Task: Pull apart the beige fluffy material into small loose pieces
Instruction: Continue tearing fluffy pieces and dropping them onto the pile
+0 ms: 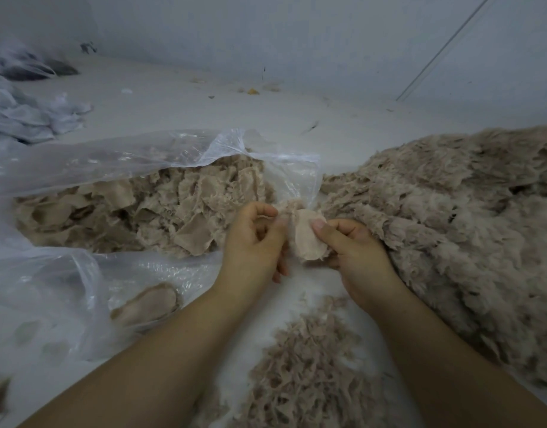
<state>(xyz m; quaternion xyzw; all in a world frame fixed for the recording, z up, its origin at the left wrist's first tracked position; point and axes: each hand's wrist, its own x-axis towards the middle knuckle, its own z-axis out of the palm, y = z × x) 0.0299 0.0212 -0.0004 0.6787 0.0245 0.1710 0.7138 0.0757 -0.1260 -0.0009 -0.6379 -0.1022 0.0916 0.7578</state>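
Nearest the camera, a heap of shredded pieces (300, 375) is lying on the pale floor (204, 103) between the two forearms, thin and ragged, already loose.

Just beyond it, the two hands are working close together on one beige fluffy scrap (303, 233). The left hand (255, 239) is pinching the scrap's left edge, fingers curled and thumb on top; the right hand (355, 251) is pinching the right edge with the thumb pressing on the smooth backing. The scrap is sitting between them, its longer axis running roughly up and down in the view, so a pull would likely be sideways, each hand drawing away from the other. Both hands are equally near; neither is reaching. The scrap is showing a flat woven backing toward the camera, with fuzzy pile sticking out round the edge and behind.

To the left, a clear plastic bag (111, 162) is lying open on its side, holding torn pieces (136, 214) that mix flat backing and fluff. To the right, a big mound of uncut fluffy material (451, 217) is spreading outward, touching the right hand's knuckles; judging by its bulk, much of the task is remaining.

Farther off, crumpled white fabric (28, 115) is lying at the left, before the wall (297, 35).
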